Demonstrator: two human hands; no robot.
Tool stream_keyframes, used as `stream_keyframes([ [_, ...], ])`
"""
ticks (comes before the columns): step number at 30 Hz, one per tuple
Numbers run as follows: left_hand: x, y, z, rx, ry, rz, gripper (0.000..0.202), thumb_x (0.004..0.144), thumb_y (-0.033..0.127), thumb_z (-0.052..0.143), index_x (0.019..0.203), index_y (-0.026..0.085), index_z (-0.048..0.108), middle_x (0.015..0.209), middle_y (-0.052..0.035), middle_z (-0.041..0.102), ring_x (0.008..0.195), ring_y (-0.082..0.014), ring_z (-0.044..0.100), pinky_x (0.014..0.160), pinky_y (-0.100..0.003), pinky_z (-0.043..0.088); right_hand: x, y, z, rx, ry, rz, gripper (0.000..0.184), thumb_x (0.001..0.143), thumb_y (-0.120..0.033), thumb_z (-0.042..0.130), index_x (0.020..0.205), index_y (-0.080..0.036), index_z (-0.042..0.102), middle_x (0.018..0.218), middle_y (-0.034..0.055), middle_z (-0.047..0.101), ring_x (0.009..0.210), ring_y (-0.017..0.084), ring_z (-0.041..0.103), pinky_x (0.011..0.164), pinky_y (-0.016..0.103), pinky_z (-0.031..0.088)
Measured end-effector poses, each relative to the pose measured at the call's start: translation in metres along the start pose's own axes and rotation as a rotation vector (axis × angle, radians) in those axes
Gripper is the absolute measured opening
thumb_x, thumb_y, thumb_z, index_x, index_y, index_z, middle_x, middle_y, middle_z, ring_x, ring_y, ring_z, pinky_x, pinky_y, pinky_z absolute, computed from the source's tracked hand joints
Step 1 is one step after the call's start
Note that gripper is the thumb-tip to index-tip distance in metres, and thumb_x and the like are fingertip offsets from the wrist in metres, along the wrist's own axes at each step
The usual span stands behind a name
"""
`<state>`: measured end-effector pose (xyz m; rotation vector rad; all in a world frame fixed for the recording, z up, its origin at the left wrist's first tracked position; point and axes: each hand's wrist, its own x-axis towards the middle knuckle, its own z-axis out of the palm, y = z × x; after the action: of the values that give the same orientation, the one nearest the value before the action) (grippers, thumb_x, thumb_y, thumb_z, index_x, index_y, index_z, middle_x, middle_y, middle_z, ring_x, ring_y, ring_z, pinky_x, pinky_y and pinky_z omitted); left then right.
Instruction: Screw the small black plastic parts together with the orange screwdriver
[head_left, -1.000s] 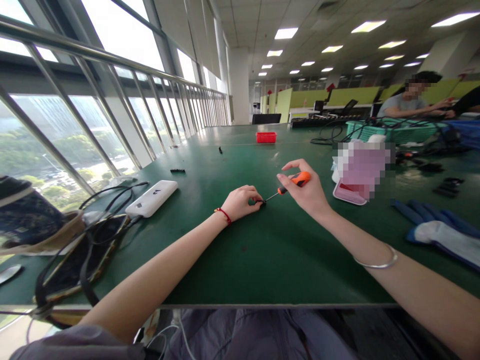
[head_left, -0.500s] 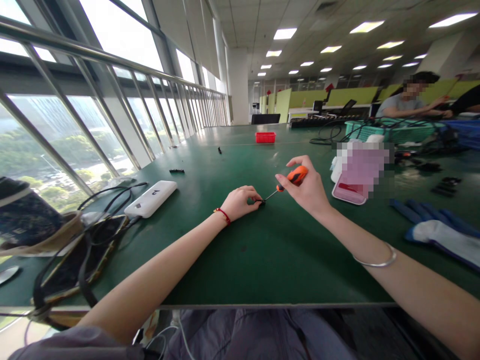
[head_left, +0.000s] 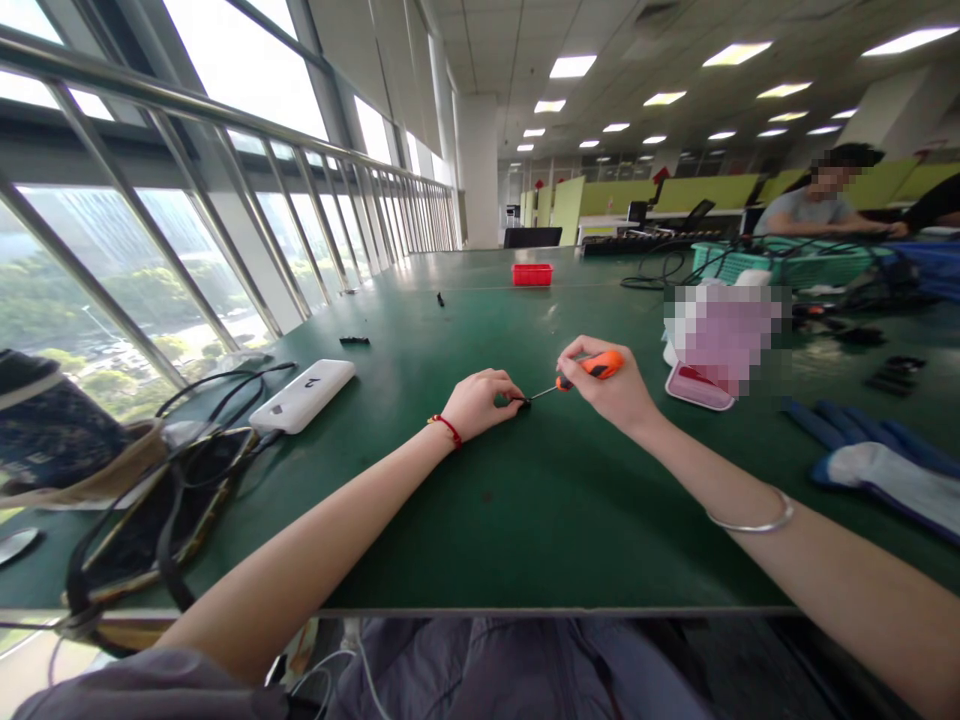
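Observation:
On the green table, my left hand (head_left: 486,402) pinches a small black part (head_left: 525,402) between thumb and fingertips; most of the part is hidden by the fingers. My right hand (head_left: 611,383) is closed around the orange and black handle of a screwdriver (head_left: 604,364). The screwdriver's thin shaft slants down to the left, and its tip meets the black part beside my left fingertips.
A white power bank (head_left: 303,397) and a cable-draped pouch (head_left: 172,510) lie left. Farther off is a red basket (head_left: 532,275). To the right are a pink-and-white object (head_left: 697,385), blue-white gloves (head_left: 877,465) and a green basket (head_left: 731,262). Another person (head_left: 817,205) sits beyond.
My right fingers have closed in on the screwdriver handle, which has tilted lower, closer to the table. My left hand has stayed in place on the black part.

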<state>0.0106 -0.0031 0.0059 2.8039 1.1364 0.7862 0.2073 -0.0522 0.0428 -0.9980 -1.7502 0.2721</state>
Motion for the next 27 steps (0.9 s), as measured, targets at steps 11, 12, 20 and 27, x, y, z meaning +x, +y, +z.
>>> stream_keyframes([
  [11, 0.001, 0.001, -0.002, -0.137, 0.129, -0.058, 0.014, 0.076, 0.029, 0.060, 0.079, 0.021, 0.071, 0.087, -0.0010, 0.067, 0.084, -0.0159, 0.060, 0.081, -0.027, 0.046, -0.007, 0.032, 0.016, -0.297, -0.264, -0.058, 0.011, 0.078, -0.029, 0.055, 0.083, -0.023, 0.062, 0.090, 0.0012, 0.067, 0.079, 0.017, 0.061, 0.070, 0.027, 0.044],
  [12, 0.002, 0.001, -0.004, -0.167, 0.146, -0.072, 0.015, 0.076, 0.028, 0.059, 0.079, 0.020, 0.071, 0.086, -0.0016, 0.067, 0.083, -0.0156, 0.060, 0.079, -0.027, 0.047, -0.008, 0.035, 0.018, -0.310, -0.282, -0.048, 0.012, 0.077, -0.028, 0.055, 0.085, -0.023, 0.062, 0.092, 0.0012, 0.067, 0.080, 0.017, 0.061, 0.071, 0.028, 0.044],
  [20, -0.001, 0.003, -0.016, -0.334, -0.021, -0.050, 0.015, 0.074, 0.028, 0.062, 0.078, 0.019, 0.072, 0.100, -0.0039, 0.067, 0.090, -0.0161, 0.062, 0.087, -0.027, 0.047, -0.004, 0.052, 0.016, -0.320, -0.245, 0.083, 0.013, 0.074, -0.026, 0.053, 0.084, -0.024, 0.061, 0.092, 0.0004, 0.067, 0.081, 0.018, 0.061, 0.075, 0.030, 0.045],
  [27, -0.002, 0.002, -0.004, -0.170, -0.132, -0.049, 0.016, 0.074, 0.029, 0.059, 0.080, 0.022, 0.073, 0.098, -0.0004, 0.069, 0.089, -0.0161, 0.063, 0.088, -0.026, 0.047, -0.003, 0.060, 0.015, -0.317, -0.261, 0.121, 0.014, 0.073, -0.028, 0.053, 0.083, -0.024, 0.063, 0.088, 0.0007, 0.068, 0.079, 0.018, 0.061, 0.074, 0.030, 0.045],
])
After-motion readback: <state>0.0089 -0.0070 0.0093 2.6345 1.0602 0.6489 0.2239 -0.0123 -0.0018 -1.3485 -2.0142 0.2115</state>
